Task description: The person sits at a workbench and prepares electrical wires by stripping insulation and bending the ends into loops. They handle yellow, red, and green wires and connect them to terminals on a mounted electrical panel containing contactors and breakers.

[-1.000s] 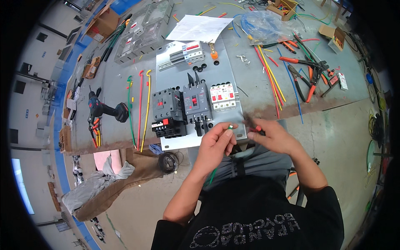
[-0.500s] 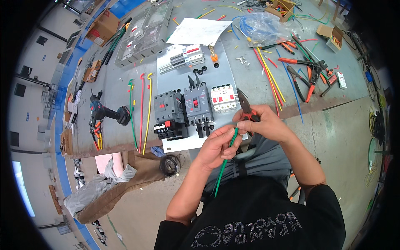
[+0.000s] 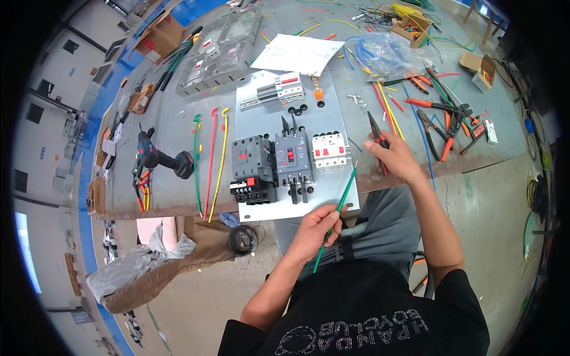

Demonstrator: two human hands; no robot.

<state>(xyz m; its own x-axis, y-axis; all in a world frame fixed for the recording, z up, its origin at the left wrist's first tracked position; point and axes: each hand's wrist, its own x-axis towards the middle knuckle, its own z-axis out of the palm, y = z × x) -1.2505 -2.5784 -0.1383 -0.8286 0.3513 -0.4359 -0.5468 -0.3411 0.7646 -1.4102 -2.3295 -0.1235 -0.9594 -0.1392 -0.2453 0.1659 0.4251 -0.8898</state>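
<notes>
In my left hand (image 3: 319, 232) is a green wire (image 3: 347, 191), pinched between thumb and fingers and slanting up and away to a bared tip. My right hand (image 3: 396, 158) is closed around a pair of pliers (image 3: 374, 126) over the table's front edge, jaws pointing away from me. Left of the pliers lies a metal mounting plate (image 3: 330, 115). It bears a dark contactor (image 3: 252, 155) with a black relay block below it, a grey circuit breaker (image 3: 292, 155) with a red switch, and a white breaker (image 3: 330, 152) with red levers. The wire's tip is just right of the white breaker.
Bent green, red and yellow wires (image 3: 212, 160) lie left of the plate, beyond them a cordless drill (image 3: 155, 155). Farther back are clear plastic boxes (image 3: 217, 62) and papers (image 3: 297, 53). Orange-handled tools (image 3: 442, 115) and loose wires occupy the right.
My hands have separated. The pliers have moved right and away from the green wire, over the table edge. The wire in my left hand now shows its upper end.
</notes>
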